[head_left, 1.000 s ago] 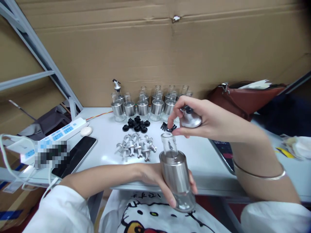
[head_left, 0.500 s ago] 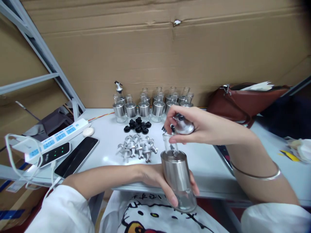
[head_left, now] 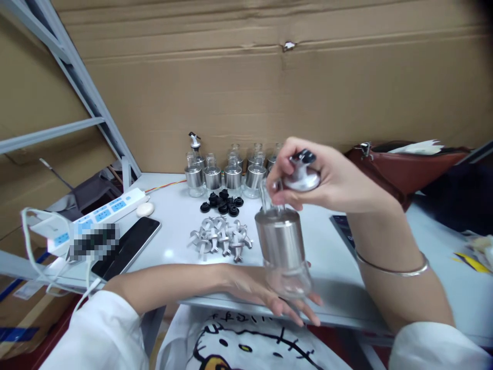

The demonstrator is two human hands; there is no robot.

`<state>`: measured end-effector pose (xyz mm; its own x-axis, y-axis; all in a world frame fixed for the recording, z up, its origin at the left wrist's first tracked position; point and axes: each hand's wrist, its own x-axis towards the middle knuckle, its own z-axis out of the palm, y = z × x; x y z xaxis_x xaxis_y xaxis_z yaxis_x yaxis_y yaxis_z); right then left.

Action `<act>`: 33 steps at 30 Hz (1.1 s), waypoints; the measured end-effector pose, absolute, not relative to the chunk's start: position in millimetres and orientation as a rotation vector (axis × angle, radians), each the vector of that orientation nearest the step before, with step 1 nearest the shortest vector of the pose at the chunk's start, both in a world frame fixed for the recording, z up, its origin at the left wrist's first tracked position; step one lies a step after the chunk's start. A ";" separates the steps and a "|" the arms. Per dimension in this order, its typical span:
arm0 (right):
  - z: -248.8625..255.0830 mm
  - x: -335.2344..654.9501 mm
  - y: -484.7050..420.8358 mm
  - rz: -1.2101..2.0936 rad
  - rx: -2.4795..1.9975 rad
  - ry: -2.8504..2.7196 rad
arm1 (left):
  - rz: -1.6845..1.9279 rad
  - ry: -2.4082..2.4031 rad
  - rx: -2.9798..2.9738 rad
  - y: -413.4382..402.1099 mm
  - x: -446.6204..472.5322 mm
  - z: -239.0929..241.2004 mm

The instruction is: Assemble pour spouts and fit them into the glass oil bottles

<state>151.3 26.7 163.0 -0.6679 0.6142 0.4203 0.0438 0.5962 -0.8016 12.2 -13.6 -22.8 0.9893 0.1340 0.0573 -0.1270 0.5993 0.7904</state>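
Note:
A glass bottle with a steel sleeve point(head_left: 280, 239) is in front of me, raised slightly and blurred at its base. My right hand point(head_left: 333, 177) pinches the bottle's neck between thumb and fingers. Tucked in that same hand is a silver pour spout point(head_left: 302, 178) with a black flap. My left hand point(head_left: 258, 290) lies below and behind the bottle's base, palm up, its fingers stretched apart. Beyond it on the table are a pile of silver pour spout tops point(head_left: 221, 237) and a cluster of black stoppers point(head_left: 223, 203).
Several sleeved bottles point(head_left: 233, 177) stand in rows at the back, one with a spout fitted point(head_left: 195, 141). Left are a power strip point(head_left: 103, 213), a phone point(head_left: 129, 246) and a round white case point(head_left: 145, 209). A brown bag point(head_left: 423, 172) sits right, before a cardboard wall point(head_left: 192, 92).
My left hand has let go of the bottle's body and opened beneath it. My right hand has risen, lifting the bottle by its neck with the spout still in its grasp.

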 end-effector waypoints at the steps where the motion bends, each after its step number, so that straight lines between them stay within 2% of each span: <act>1: 167.7 148.0 28.2 0.982 -0.473 -2.063 | 0.143 -0.020 0.908 -13.1 13.0 -25.0; 7: 180.8 107.1 64.7 0.657 -0.416 -1.870 | 0.182 0.015 0.839 -14.3 16.6 -28.3; 13: 154.8 59.3 131.3 0.468 -0.534 -1.929 | 0.167 0.094 0.778 -16.0 17.9 -23.2; 33: 112.9 25.5 158.7 0.221 -0.981 -2.244 | 0.157 0.048 0.679 -12.7 23.1 -43.3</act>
